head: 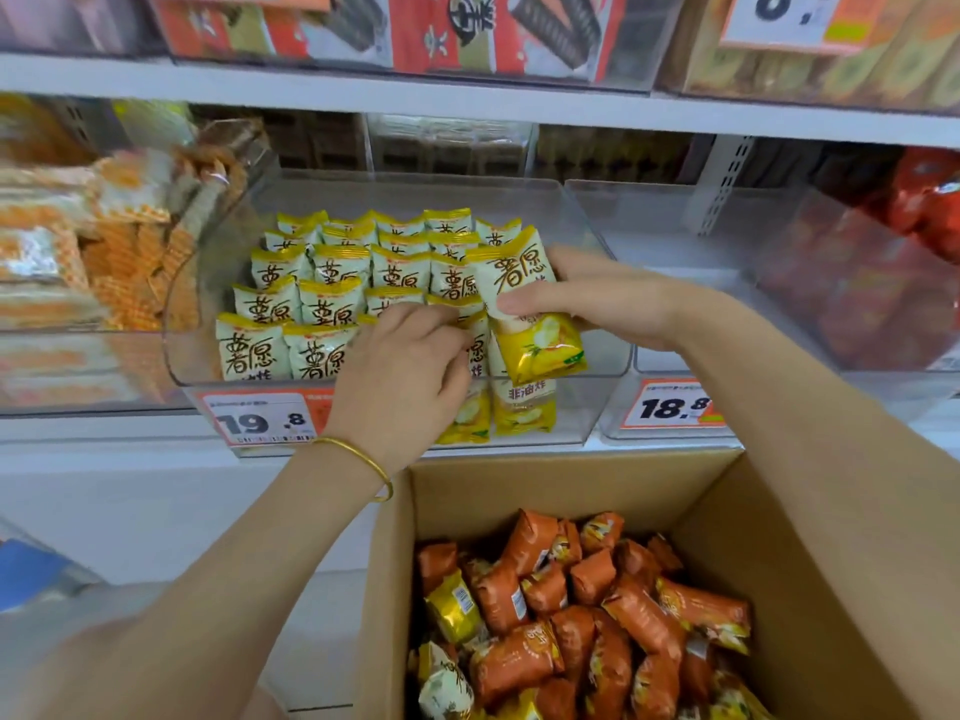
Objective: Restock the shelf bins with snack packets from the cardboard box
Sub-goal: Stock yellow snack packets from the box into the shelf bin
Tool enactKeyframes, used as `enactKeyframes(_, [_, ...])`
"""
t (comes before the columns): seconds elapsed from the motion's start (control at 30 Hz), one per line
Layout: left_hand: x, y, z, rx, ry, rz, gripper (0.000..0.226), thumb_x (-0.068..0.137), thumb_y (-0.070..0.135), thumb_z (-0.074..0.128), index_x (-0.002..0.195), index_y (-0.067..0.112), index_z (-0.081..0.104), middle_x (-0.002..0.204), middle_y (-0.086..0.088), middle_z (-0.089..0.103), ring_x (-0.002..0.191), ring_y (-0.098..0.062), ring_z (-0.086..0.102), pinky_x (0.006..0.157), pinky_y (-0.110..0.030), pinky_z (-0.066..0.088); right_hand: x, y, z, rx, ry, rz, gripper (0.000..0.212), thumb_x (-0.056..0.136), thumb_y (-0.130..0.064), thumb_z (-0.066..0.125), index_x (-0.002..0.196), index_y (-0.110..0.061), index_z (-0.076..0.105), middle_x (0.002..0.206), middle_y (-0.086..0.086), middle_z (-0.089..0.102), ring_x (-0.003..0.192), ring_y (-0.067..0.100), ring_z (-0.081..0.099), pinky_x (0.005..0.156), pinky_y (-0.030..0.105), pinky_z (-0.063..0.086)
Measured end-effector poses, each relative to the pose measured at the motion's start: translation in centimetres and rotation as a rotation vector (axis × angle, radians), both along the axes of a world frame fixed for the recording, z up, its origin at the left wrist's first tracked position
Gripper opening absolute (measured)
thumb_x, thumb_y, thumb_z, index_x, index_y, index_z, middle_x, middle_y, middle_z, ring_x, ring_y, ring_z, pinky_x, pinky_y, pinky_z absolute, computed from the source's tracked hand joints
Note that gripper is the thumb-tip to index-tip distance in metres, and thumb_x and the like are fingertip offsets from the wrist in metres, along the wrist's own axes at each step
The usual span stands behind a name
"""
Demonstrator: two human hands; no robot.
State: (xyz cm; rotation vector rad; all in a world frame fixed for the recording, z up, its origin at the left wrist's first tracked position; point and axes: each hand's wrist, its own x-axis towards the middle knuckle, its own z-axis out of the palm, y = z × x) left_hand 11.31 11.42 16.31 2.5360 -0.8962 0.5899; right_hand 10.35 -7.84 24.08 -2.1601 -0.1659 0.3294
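A clear plastic shelf bin (pixel 592 236) at centre holds several rows of upright yellow-and-white snack packets (pixel 332 298). My right hand (pixel 587 298) grips one such yellow-and-white packet (pixel 524 304) over the bin's front right corner. My left hand (pixel 405 366), with a gold bangle on its wrist, reaches into the front row, its fingers curled on the top of a packet there. Below at the right stands the open cardboard box (pixel 810 589), filled with orange packets (pixel 587 631) and a few yellow ones (pixel 452 608).
Price tags reading 19.8 (pixel 260 420) and 18.8 (pixel 672 405) hang on the bin fronts. A bin of orange wafer packs (pixel 119 252) sits left, a bin of red packets (pixel 862 283) right. Another shelf with more snacks (pixel 467 28) runs overhead.
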Motion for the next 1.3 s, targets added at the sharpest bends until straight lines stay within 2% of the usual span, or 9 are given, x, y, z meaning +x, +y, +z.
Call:
enactKeyframes(0.07, [-0.1,0.1,0.0,-0.017,-0.007,-0.003,0.046,0.087,0.030,0.033,0.099,0.010,0.073,0.112,-0.006,0.066,0.107,-0.032,0.055,0.084,-0.051,0.049,-0.4,0.0,0.1,0.018,-0.032,-0.048,0.038,0.084,-0.035,0.069,0.119,-0.021,0.060,0.111,-0.003,0.071,0.101,0.015,0.068,0.091,0.033,0.054])
enactKeyframes(0.23, [-1.0,-0.7,0.5,-0.011,-0.182,-0.146,0.036,0.090,0.027,0.041,0.107,0.014,0.069,0.125,-0.003,0.061,0.118,-0.026,0.048,0.092,-0.041,0.040,-2.6,-1.2,-0.3,0.137,-0.291,-0.356,0.058,0.066,-0.048,0.079,0.112,-0.018,0.061,0.104,-0.004,0.072,0.094,0.012,0.069,0.088,0.039,0.056])
enactKeyframes(0.37, [-1.0,-2.0,0.2,0.128,-0.173,-0.175,0.044,0.092,0.035,0.034,0.118,0.020,0.066,0.133,0.000,0.057,0.123,-0.023,0.048,0.095,-0.039,0.029,-5.3,-1.7,-0.9,0.235,-0.420,-0.481,0.037,0.072,-0.024,0.081,0.102,-0.019,0.059,0.098,-0.005,0.070,0.092,0.012,0.067,0.079,0.032,0.057])
enactKeyframes(0.63, [-0.6,-2.7,0.7,0.240,-0.059,-0.103,0.053,0.091,0.044,0.025,0.121,0.025,0.064,0.139,0.002,0.053,0.127,-0.020,0.046,0.096,-0.039,0.023,-6.6,-2.2,-1.7,0.287,-0.410,-0.538,0.040,0.074,-0.017,0.079,0.109,-0.014,0.059,0.100,-0.003,0.070,0.089,0.009,0.067,0.071,0.025,0.056])
enactKeyframes(0.83, [-1.0,-2.5,1.6,0.193,0.061,-0.126,0.073,0.082,0.056,0.002,0.137,0.035,0.046,0.155,0.012,0.025,0.143,-0.012,0.013,0.108,-0.036,0.009,-5.4,-1.0,-1.4,0.416,-0.358,-0.540,0.044,0.075,-0.013,0.078,0.114,-0.009,0.058,0.105,0.003,0.070,0.095,0.016,0.069,0.078,0.034,0.058])
enactKeyframes(1.03, [1.0,3.6,3.0,0.012,0.010,0.153,0.052,0.088,0.044,0.028,0.120,0.022,0.064,0.145,0.001,0.044,0.139,-0.021,0.028,0.109,-0.048,0.023,-0.9,3.1,-0.6,0.472,-0.315,-0.475,0.058,0.074,-0.019,0.081,0.123,-0.012,0.051,0.110,0.000,0.069,0.095,0.013,0.069,0.070,0.026,0.056])
enactKeyframes(1.13, [2.9,6.6,2.6,0.045,0.006,0.252,0.047,0.088,0.039,0.035,0.112,0.017,0.069,0.137,-0.004,0.054,0.134,-0.026,0.038,0.106,-0.052,0.029,3.2,6.6,-0.1,0.592,-0.173,-0.448,0.041,0.078,-0.018,0.078,0.113,-0.008,0.060,0.103,0.006,0.072,0.081,0.013,0.071,0.065,0.028,0.057])
enactKeyframes(1.2, [4.1,7.8,2.1,0.040,-0.015,0.250,0.051,0.088,0.040,0.032,0.104,0.011,0.072,0.128,-0.010,0.061,0.127,-0.032,0.047,0.103,-0.054,0.038,6.2,9.0,0.0,0.633,-0.139,-0.455,0.033,0.080,-0.015,0.076,0.109,-0.007,0.062,0.103,0.009,0.071,0.080,0.016,0.069,0.068,0.030,0.058])
enactKeyframes(1.3, [5.1,8.6,1.5,0.043,-0.019,0.254,0.055,0.086,0.039,0.030,0.098,0.006,0.073,0.121,-0.015,0.064,0.119,-0.036,0.053,0.098,-0.054,0.044,11.2,12.4,0.1,0.664,-0.199,-0.508,0.047,0.076,-0.014,0.080,0.116,-0.004,0.056,0.109,0.014,0.069,0.094,0.026,0.069,0.081,0.043,0.058])
